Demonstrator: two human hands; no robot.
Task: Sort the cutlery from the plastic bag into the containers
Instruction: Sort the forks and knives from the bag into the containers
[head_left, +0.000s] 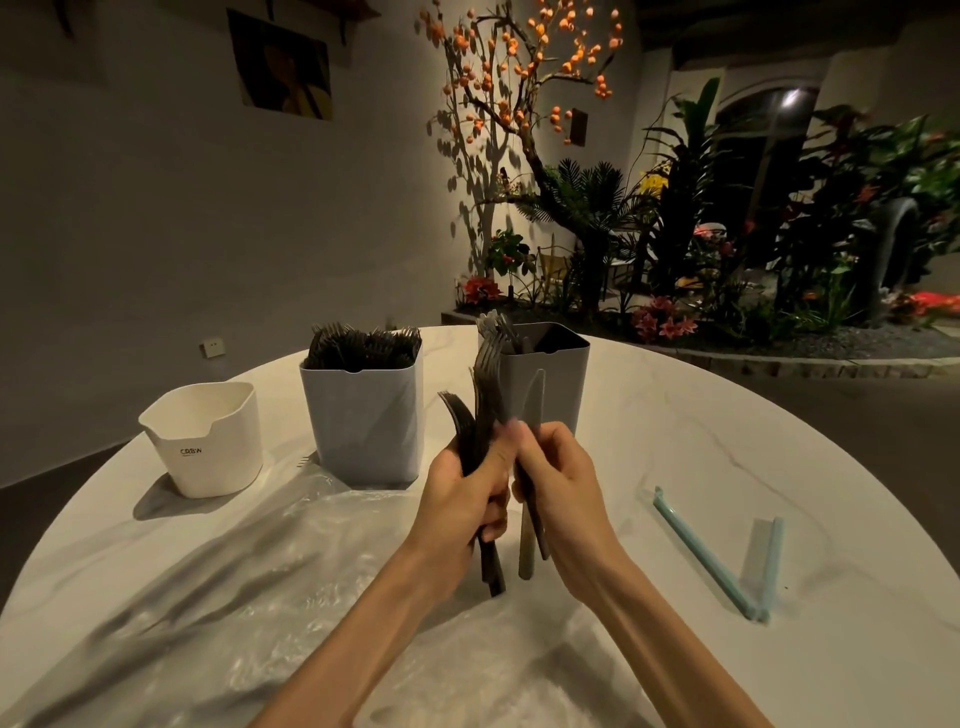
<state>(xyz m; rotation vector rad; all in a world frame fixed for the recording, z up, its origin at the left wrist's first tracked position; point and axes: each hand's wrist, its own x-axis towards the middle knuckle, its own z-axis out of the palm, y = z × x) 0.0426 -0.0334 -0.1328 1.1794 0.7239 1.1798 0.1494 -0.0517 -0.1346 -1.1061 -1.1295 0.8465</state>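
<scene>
- So the left hand (467, 493) is wrapped around a fistful of dark forks (485, 395), handles poking out below the fist, tines fanned up and away from the person. Long axis is basically upright, tipped a little toward the containers.
- The right hand (558, 483) sits right against the left one, fingers pinching a knife (535, 405) with what looks like one more handle alongside it. Blade points up, handles hang down below the palm. Can't say for sure what that second piece is.
- Both bundles hover above the crumpled plastic bag (291, 571), which lies flat on the tabletop (727, 415) just in front of the person.
- The bit that matters: the knife stands almost directly in front of the grey container (545, 374), which is straight ahead of the right hand and has a few pieces in it at the far-left corner. My guess is the knife only needs to go forward and drop in handle-first.
- The pale blue container (363, 415), packed with forks, sits ahead and left, so the left hand is the nearer one for it.
- The white container (208, 441) is further left, well apart from both hands; looks like nothing in it, though I can't see the bottom.
- A light blue bag clip (717, 561) lies open off to the right, out of the way.
</scene>
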